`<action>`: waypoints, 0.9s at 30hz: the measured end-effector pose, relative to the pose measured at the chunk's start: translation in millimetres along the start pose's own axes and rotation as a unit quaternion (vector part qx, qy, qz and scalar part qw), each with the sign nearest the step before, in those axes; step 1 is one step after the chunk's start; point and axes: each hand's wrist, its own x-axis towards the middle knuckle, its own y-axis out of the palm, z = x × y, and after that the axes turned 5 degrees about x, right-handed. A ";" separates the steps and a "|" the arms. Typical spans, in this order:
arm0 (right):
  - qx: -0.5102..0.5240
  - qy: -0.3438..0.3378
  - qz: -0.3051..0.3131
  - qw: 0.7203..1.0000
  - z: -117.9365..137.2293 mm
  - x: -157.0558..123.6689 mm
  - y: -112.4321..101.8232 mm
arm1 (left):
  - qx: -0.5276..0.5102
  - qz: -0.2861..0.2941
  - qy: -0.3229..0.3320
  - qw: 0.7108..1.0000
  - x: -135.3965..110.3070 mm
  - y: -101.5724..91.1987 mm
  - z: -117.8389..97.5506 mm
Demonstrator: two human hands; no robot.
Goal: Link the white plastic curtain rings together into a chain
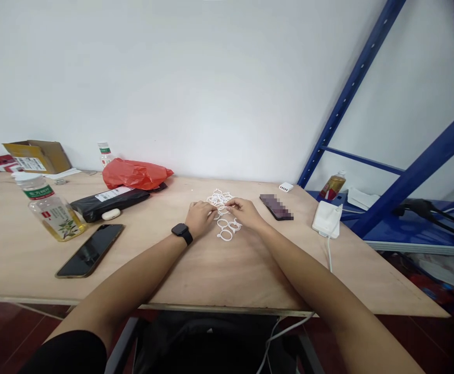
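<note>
A small heap of white plastic rings point(221, 196), which look like curtain rings with small eyelets, lies on the table in front of me. My left hand point(201, 217), with a black watch on its wrist, pinches a white ring point(223, 209) from the left. From the other side, the fingertips of my right hand point(244, 212) are closed on the same ring. Several more rings, such as the nearest ring point(224, 240), lie flat just below my fingers and touch one another. My fingers partly hide the held ring.
On the left are a phone point(90, 250), a drink bottle point(53, 210), a black package point(110, 202), a white earbud case point(111, 214) and a red plastic bag point(133, 174). To the right lie another phone point(276, 206) and a white power bank point(325, 221) with a cable. A blue metal rack point(351, 88) stands beyond.
</note>
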 end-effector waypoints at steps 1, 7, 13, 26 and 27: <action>-0.049 -0.013 -0.006 0.999 -1.3 -0.8 -7.1 | 0.008 0.013 -0.012 1.000 -0.1 -1.0 4.2; -0.225 -0.006 0.050 0.973 -28.2 -11.3 -35.0 | 0.042 0.084 -0.043 0.995 -2.8 -6.2 31.5; -0.204 -0.018 0.140 0.969 -33.6 -17.3 -23.1 | 0.000 0.129 -0.003 0.992 -5.3 -2.8 42.6; -0.180 -0.045 0.065 0.980 -7.3 -16.1 -4.9 | -0.043 -0.013 0.000 0.999 -0.9 -6.6 30.3; -0.179 -0.052 0.060 0.981 -3.7 -15.2 -1.9 | -0.054 -0.023 0.003 0.998 -1.0 -7.8 26.7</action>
